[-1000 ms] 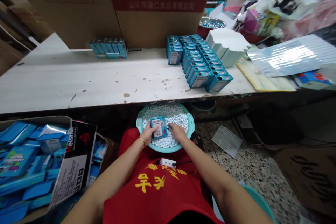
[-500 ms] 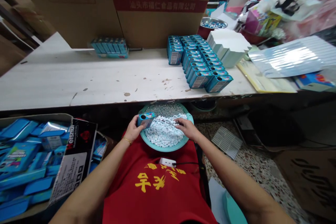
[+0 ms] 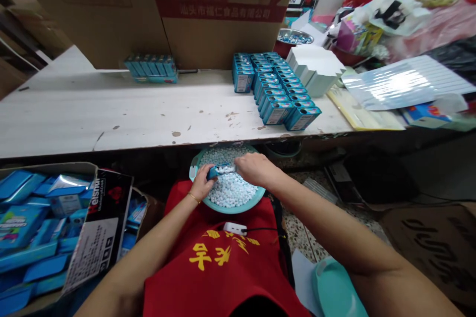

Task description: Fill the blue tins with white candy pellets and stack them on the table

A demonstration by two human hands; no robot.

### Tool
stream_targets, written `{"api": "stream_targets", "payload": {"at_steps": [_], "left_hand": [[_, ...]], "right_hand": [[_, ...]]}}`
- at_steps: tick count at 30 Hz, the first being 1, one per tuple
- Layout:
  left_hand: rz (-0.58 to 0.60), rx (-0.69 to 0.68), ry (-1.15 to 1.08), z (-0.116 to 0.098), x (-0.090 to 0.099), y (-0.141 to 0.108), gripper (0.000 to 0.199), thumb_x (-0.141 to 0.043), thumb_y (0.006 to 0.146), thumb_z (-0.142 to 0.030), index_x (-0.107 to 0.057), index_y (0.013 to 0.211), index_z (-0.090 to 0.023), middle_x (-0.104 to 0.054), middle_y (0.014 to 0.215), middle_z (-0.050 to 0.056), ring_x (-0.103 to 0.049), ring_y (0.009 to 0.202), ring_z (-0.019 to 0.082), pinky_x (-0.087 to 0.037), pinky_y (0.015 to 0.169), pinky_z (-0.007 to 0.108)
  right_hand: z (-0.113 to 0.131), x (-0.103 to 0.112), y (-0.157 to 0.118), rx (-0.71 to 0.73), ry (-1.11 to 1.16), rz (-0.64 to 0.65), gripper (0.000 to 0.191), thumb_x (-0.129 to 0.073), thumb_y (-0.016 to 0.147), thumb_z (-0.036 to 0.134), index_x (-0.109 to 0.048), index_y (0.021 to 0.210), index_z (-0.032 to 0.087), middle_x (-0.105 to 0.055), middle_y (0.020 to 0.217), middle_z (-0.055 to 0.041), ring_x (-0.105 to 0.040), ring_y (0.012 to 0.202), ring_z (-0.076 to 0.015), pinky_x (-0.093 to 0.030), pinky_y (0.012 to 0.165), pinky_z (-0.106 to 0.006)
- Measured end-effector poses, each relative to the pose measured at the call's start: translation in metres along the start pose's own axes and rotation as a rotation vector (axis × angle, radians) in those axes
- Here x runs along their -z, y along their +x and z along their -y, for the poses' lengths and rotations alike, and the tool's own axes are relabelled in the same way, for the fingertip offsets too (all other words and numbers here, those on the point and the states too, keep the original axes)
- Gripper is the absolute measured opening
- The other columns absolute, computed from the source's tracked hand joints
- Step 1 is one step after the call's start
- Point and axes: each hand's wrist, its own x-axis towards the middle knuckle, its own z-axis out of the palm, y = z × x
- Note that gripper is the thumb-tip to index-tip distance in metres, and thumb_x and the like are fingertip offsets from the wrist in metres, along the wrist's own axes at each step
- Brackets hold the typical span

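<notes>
A teal basin (image 3: 238,209) full of small white candies (image 3: 232,190) sits at my lap, below the table edge. Over its left side my left hand (image 3: 203,183) is closed around a blue tin (image 3: 212,173). My right hand (image 3: 255,168) is closed, knuckles up, over the right part of the basin. It grips what looks like a small scoop (image 3: 226,173), mostly hidden under a load of white candies (image 3: 225,169). That load is right at the tin; the tin's opening is hard to make out.
Rows of blue tins (image 3: 277,91) stand on the white table (image 3: 148,114), beside stacked white card (image 3: 314,67). A smaller tin pack (image 3: 151,68) stands before a large carton (image 3: 219,39). At left, an open box (image 3: 98,237) holds many blue tins. A power strip (image 3: 235,228) lies on my lap.
My right hand has moved left and turned over, bringing a scoopful of candies from the basin to the tin. My left hand has shifted slightly right and tilted the tin.
</notes>
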Motion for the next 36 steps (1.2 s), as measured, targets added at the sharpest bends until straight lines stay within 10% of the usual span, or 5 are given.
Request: {"api": "stream_targets", "payload": {"at_steps": [6, 13, 22, 29, 36], "left_hand": [[-0.011, 0.089, -0.116, 0.004, 0.005, -0.002, 0.042, -0.054, 0.07, -0.031, -0.045, 0.108, -0.014, -0.05, 0.106, 0.008, -0.047, 0.1, 0.019, -0.035, 0.093, 0.031], [-0.026, 0.287, -0.382, 0.028, 0.006, 0.0, 0.055, -0.057, 0.07, -0.041, -0.038, 0.115, -0.017, -0.048, 0.112, 0.007, -0.049, 0.102, 0.019, -0.039, 0.092, 0.031], [0.039, 0.413, -0.84, 0.023, -0.011, 0.003, 0.056, -0.065, 0.067, -0.032, -0.038, 0.114, -0.018, -0.051, 0.113, 0.01, -0.053, 0.1, 0.022, -0.041, 0.091, 0.042], [-0.068, 0.31, -0.734, 0.017, 0.027, -0.01, 0.048, -0.065, 0.068, -0.029, -0.044, 0.109, -0.018, -0.052, 0.109, 0.006, -0.05, 0.1, 0.019, -0.039, 0.092, 0.039], [-0.047, 0.151, -0.232, 0.016, 0.016, -0.004, 0.051, -0.059, 0.069, -0.036, -0.044, 0.112, -0.013, -0.052, 0.104, 0.008, -0.049, 0.096, 0.02, -0.036, 0.092, 0.036]], "right_hand": [[-0.022, -0.003, -0.015, 0.003, -0.045, -0.064, 0.018, -0.04, 0.078, 0.014, -0.057, 0.085, 0.013, -0.059, 0.081, -0.0079, -0.058, 0.077, -0.0245, -0.043, 0.061, -0.031], [-0.098, -0.094, -0.027, -0.245, -0.088, -0.073, 0.03, -0.029, 0.084, 0.013, -0.054, 0.101, 0.013, -0.056, 0.088, -0.0111, -0.054, 0.08, -0.0224, -0.037, 0.065, -0.031], [-0.034, -0.189, 0.033, -0.297, 0.484, -0.076, 0.034, -0.04, 0.084, 0.026, -0.05, 0.116, 0.021, -0.053, 0.114, -0.0053, -0.048, 0.105, -0.0201, -0.037, 0.087, -0.03], [-0.049, -0.175, 0.01, -0.27, 0.822, -0.124, 0.033, -0.05, 0.076, 0.024, -0.055, 0.108, 0.018, -0.06, 0.102, -0.0033, -0.054, 0.094, -0.0171, -0.041, 0.083, -0.028], [-0.054, -0.099, -0.015, -0.077, 0.828, -0.182, 0.029, -0.052, 0.077, 0.027, -0.059, 0.103, 0.017, -0.061, 0.099, -0.004, -0.055, 0.092, -0.0164, -0.042, 0.082, -0.027]]}}
